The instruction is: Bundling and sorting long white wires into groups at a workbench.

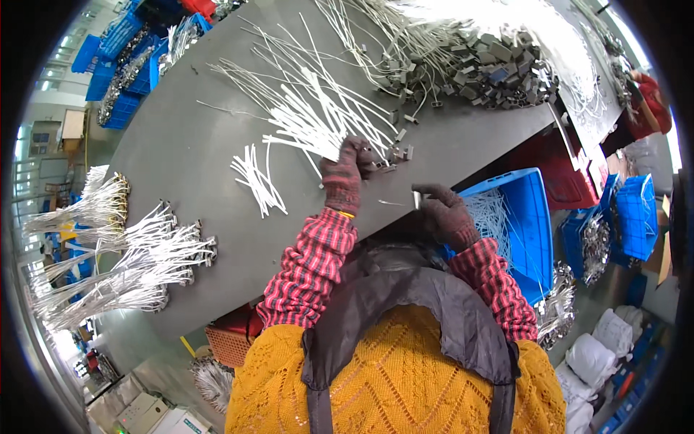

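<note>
My left hand (347,172), in a dark red and grey knit glove, is closed at the lower end of a spread of white wires (307,116). Its fingers curl over the wire ends, so exactly how many it grips is hidden. Small grey metal connectors (400,153) lie just beyond its fingertips. My right hand (447,217), gloved the same way, is held at the table's near edge. Between its thumb and finger stands a small shiny metal piece (416,200). A thin loose strip (391,203) lies on the table between both hands.
The dark grey table (181,137) bears a small pile of short white tubes (258,181), bundled wires (155,253) at left and a big heap of connector-ended wires (491,69) at far right. A blue bin (531,231) with thin pale strands stands beside my right arm.
</note>
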Motion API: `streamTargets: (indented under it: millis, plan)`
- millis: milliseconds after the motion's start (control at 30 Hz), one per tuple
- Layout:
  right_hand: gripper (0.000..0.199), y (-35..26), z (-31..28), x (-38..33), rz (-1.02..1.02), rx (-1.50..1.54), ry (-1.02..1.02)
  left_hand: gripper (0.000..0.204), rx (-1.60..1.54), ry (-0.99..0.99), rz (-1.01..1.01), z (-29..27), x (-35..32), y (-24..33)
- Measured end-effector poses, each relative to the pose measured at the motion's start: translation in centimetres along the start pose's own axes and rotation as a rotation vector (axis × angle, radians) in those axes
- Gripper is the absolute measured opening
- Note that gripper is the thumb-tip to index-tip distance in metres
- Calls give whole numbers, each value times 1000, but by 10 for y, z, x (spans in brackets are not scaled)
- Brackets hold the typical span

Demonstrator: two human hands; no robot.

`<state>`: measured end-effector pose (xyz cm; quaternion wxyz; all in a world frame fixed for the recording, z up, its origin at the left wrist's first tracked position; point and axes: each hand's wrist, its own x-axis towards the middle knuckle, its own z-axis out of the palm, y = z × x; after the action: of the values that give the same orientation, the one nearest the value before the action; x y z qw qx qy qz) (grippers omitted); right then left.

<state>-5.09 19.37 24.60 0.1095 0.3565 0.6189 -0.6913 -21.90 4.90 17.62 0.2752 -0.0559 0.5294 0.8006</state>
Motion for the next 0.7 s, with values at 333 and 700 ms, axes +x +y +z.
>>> streamTargets:
  millis: [333,700]
  plan:
    - [11,-28,55,17,-22,116,-33,19,-446,196,115,-51,46,111]
    - [23,16,34,2,232,197,-30,25,-405,188,168,-90,58,113]
